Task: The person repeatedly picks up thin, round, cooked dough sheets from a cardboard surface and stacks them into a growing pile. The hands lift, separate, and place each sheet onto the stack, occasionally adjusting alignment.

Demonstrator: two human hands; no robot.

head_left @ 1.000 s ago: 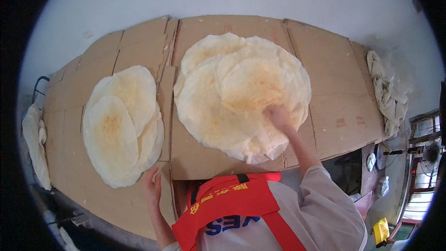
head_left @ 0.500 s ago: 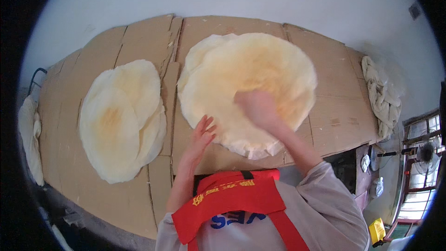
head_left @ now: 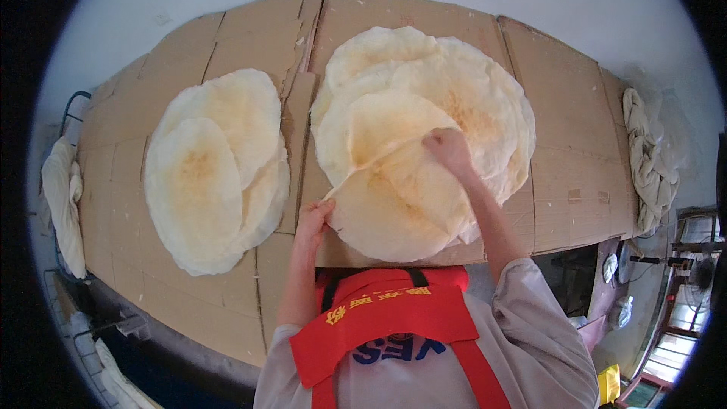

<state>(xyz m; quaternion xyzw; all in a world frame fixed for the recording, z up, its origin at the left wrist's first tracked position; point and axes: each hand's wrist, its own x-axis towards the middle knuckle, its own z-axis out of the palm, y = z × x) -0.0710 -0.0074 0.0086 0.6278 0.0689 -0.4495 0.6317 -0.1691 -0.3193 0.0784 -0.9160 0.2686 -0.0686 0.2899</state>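
On the large pile of thin, round flatbreads (head_left: 485, 91), the uppermost flatbread (head_left: 397, 208) lies nearest me, pale with brown toasted patches. My left hand (head_left: 312, 221) pinches its left edge between thumb and fingers. Over the middle of that bread, my right hand (head_left: 448, 150) is closed in a fist gripping it. A taut, raised crease runs slantwise from one hand to the other, and the sheet is folded along it. What the right fingertips pinch is hidden beneath the fist.
A smaller stack of flatbreads (head_left: 198, 170) lies to the left. Both piles rest on a table covered with cardboard sheets (head_left: 579, 144). Bundled cloths hang at the left end (head_left: 62, 208) and right end (head_left: 642, 159). A fan (head_left: 704, 273) stands by the window at right.
My left hand, previously spread beside the pile, now pinches a flatbread's edge. My right hand has moved slightly up and right. A crease now crosses the top bread. The view has shifted.
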